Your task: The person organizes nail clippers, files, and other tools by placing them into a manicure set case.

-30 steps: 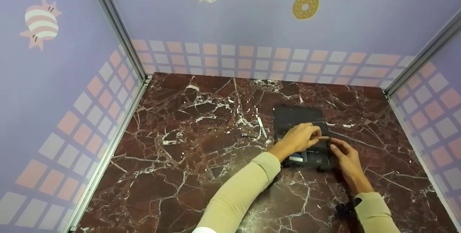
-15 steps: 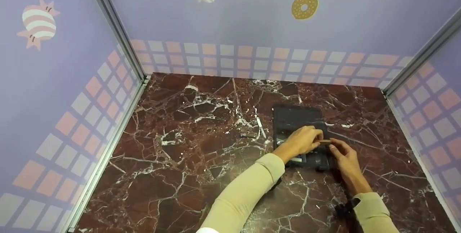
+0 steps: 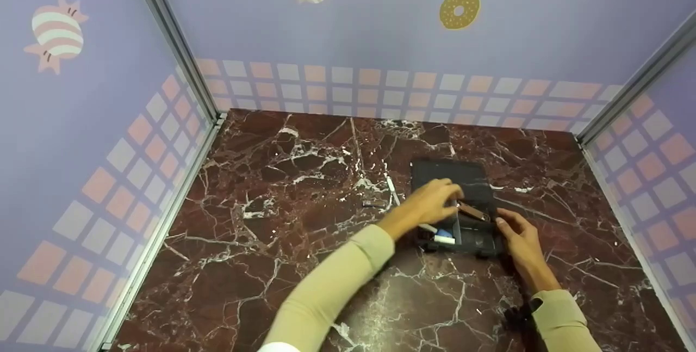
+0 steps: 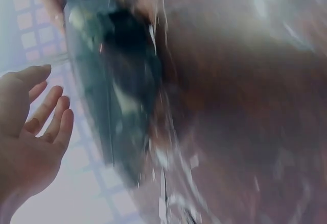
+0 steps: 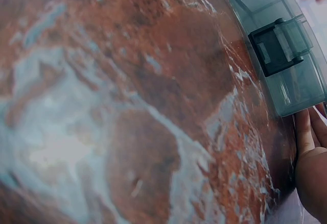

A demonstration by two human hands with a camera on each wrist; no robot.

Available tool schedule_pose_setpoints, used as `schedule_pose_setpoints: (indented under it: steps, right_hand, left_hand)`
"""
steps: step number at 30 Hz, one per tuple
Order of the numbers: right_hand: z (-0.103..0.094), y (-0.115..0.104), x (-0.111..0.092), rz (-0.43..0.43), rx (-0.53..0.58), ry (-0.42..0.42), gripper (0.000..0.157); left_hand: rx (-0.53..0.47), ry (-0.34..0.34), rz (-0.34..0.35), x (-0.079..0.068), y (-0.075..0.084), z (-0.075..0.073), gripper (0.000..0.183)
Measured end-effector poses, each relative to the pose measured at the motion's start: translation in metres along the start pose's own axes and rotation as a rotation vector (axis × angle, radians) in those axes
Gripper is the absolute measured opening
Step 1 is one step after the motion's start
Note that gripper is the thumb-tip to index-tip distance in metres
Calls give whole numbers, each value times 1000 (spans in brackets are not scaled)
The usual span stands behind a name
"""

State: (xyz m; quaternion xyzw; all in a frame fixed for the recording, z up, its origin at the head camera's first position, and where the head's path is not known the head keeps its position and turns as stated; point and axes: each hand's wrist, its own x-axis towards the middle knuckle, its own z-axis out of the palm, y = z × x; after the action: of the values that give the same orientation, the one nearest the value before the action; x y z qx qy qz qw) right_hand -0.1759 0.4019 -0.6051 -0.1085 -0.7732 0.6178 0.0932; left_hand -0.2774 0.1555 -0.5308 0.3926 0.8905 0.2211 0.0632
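A dark see-through box (image 3: 478,239) with compartments lies open, its lid (image 3: 448,172) folded back. A narrow brown piece with shiny ends (image 3: 472,211) lies slanted in its upper right part. My left hand (image 3: 427,202) hovers over the left of the box, apart from the brown piece; the left wrist view shows this hand (image 4: 38,127) holding nothing. At the right end wall, my right hand (image 3: 522,238) holds the box by its side. White and blue small items (image 3: 445,236) sit in the front left compartment. The right wrist view shows the front latch (image 5: 278,48).
Left of the box lie a slim white pen-like item (image 3: 392,190) and a small dark item (image 3: 373,204). A dark object (image 3: 519,316) is by the right sleeve. Patterned walls (image 3: 348,91) bound the marbled table (image 3: 261,265) at the back and both sides.
My left hand has let go of the brown piece and moved left. The brown piece, held level before, now rests slanted in the box. My right hand has stayed at the box's end.
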Motion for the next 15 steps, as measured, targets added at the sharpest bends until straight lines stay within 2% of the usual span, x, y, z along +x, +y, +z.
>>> schedule_pose_setpoints:
  steps: [7, 15]
  right_hand:
    - [-1, 0, -1, -10, 18, 4, 42]
    - [0, 0, -1, -8, 17, -14, 45]
  left_hand:
    - [-41, 12, -42, -26, -43, -27, 38]
    - [-46, 10, -115, -52, -85, -43, 42]
